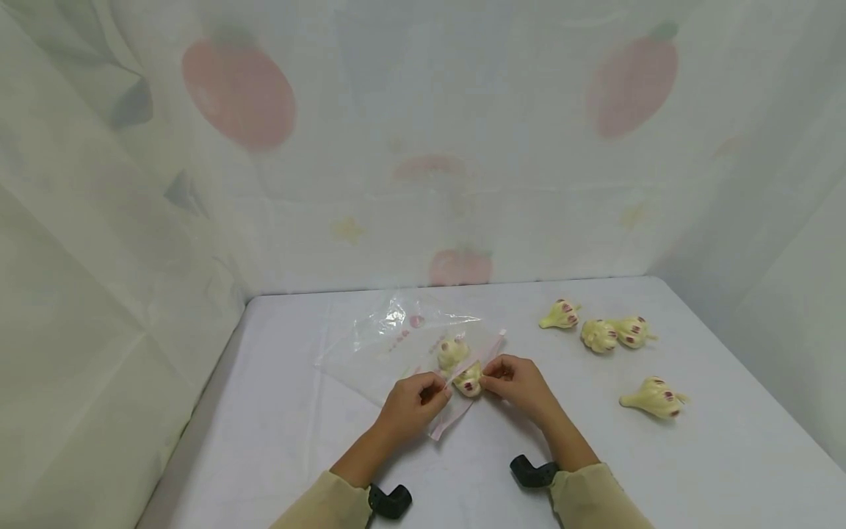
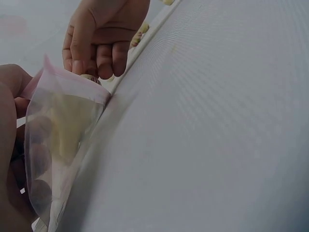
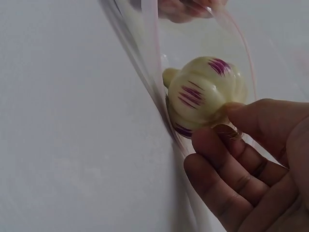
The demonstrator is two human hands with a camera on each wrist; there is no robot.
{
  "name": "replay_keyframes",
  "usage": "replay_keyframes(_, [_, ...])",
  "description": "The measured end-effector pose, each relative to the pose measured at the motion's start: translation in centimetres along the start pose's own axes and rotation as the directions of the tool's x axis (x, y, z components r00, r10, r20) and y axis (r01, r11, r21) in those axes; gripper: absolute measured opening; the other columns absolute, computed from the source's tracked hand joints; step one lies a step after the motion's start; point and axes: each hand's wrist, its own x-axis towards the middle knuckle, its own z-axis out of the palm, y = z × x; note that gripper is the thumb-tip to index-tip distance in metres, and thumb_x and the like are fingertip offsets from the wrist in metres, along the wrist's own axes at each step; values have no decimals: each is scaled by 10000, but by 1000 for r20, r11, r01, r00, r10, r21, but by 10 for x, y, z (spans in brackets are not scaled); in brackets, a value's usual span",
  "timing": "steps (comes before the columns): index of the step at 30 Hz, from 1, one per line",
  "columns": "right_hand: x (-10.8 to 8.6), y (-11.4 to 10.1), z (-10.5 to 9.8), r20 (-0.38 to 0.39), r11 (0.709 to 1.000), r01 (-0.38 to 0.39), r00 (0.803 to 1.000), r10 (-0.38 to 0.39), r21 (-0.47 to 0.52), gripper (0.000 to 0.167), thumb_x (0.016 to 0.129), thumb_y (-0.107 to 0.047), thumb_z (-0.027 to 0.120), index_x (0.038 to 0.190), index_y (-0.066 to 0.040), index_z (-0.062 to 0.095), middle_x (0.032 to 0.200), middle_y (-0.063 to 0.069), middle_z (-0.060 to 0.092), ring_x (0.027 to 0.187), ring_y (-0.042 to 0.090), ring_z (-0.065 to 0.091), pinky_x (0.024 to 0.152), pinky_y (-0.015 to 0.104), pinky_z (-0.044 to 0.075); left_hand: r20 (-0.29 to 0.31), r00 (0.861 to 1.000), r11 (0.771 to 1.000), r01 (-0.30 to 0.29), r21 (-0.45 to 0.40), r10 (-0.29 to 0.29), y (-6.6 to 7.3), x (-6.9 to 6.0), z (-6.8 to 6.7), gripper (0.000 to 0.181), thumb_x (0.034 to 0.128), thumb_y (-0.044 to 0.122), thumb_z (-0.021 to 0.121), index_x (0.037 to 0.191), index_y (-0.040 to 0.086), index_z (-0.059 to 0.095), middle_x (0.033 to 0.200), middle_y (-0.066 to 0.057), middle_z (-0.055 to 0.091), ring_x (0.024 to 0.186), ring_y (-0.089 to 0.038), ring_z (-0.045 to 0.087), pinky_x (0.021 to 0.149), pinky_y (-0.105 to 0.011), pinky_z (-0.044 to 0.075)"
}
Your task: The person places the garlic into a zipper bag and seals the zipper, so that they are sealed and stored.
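Observation:
A clear plastic zip bag [image 1: 370, 360] with a pink-edged mouth lies in the middle of the table, its mouth toward the right. My left hand [image 1: 411, 404] pinches the edge of that mouth and holds it up. Between the thumb and fingers of my right hand [image 1: 518, 386] is a garlic bulb [image 3: 207, 92], pale with purple streaks, at the mouth of the bag. Another garlic bulb [image 1: 452, 353] rests inside the bag, seen through the plastic. In the left wrist view the bag's pink rim [image 2: 77, 82] partly hides the held bulb.
Several loose garlic bulbs lie on the right of the table: one at the back [image 1: 560, 314], a touching pair [image 1: 599, 336], and one nearer the front [image 1: 654, 398]. Fabric curtains stand behind and beside the white table [image 1: 264, 455].

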Motion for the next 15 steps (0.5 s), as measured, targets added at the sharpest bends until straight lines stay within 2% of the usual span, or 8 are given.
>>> replay_keyframes(5, [0,-2,7,-9,997,-36,999,36,73,113,824,-119,784,865,-57,699,750,32,695,659,138,662,604,258,550,5,1000,1000,-2,9,2,1,0,0,111,894,193,696,811,249,649,647,160,475,602,-9,445,544,-189,397])
replay_keyframes(10, [1,-1,12,19,971,-105,994,103,214,170,825,-113,783,949,-10,730,829,80,739,755,146,709,681,271,577,5,1000,1000,-24,2,24,2,1,-1,136,890,180,697,793,251,632,640,158,461,596,-5,433,541,-181,381])
replay_keyframes(15, [1,3,12,75,972,-103,993,89,211,269,826,-152,786,1052,-15,735,945,83,755,854,90,698,732,234,560,1,999,999,-52,13,52,1,0,1,149,903,194,688,783,250,620,634,148,452,587,3,418,533,-179,371])
